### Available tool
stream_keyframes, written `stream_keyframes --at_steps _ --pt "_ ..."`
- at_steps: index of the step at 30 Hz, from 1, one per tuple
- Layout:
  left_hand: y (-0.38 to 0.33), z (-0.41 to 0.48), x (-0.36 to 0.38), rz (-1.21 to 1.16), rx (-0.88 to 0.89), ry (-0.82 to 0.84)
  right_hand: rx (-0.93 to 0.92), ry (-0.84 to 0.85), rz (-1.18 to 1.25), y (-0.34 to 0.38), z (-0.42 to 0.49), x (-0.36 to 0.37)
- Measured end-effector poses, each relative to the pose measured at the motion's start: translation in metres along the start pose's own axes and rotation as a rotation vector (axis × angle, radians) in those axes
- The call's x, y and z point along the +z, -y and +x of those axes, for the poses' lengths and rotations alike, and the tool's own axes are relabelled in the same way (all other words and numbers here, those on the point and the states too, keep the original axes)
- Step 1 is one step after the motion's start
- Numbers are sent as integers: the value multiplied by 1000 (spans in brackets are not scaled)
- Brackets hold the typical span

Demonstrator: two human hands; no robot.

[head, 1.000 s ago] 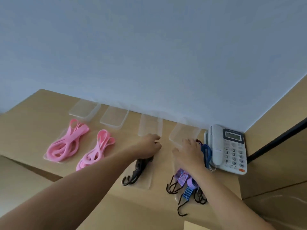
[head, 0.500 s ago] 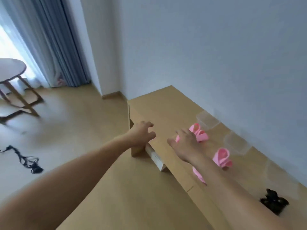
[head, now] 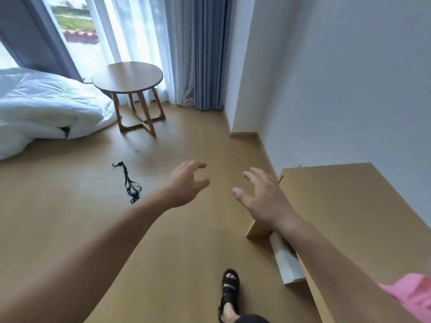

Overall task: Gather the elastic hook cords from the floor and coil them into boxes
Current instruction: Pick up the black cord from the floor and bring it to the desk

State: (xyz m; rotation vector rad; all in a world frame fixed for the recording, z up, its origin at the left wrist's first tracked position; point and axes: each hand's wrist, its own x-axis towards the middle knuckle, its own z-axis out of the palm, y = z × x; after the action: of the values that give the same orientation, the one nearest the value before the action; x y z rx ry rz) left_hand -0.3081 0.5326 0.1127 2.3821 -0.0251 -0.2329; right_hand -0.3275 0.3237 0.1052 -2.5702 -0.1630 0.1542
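Black elastic hook cord (head: pixel 129 183) lies loosely tangled on wood floor (head: pixel 70 217), out from round side table (head: pixel 127 76), untouched. Left hand (head: pixel 186 183) hovers empty, fingers loosely curled; right hand (head: pixel 263 197) empty, fingers spread, above corner of low wooden cabinet (head: pixel 349 206). Pink cord (head: pixel 415 297) shows on cabinet top near front edge. 1 sandalled foot (head: pixel 229 287) on floor below hands.

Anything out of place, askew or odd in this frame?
Yes. A black hook cord lies loosely tangled on the wooden floor, left of the left hand and apart from it. A white duvet spills down onto the floor beside the round table. The left hand and the right hand hold nothing.
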Motion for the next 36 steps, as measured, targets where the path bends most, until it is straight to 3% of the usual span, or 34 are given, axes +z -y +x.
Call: stream_keyframes --at_steps 10,19,26,31,36 --pt "32 89 -60 -100 -178 -240 -262 177 -4 33 160 -11" --pt "126 130 -119 -144 -318 -418 -479 346 -55 119 276 40" --pt "262 187 -192 -243 -421 -502 -553 403 -79 220 387 145" --pt "370 250 -237 -293 -546 -429 -508 546 -96 286 469 246" --pt "489 310 -230 -364 -725 -357 -457 639 -112 310 545 370"
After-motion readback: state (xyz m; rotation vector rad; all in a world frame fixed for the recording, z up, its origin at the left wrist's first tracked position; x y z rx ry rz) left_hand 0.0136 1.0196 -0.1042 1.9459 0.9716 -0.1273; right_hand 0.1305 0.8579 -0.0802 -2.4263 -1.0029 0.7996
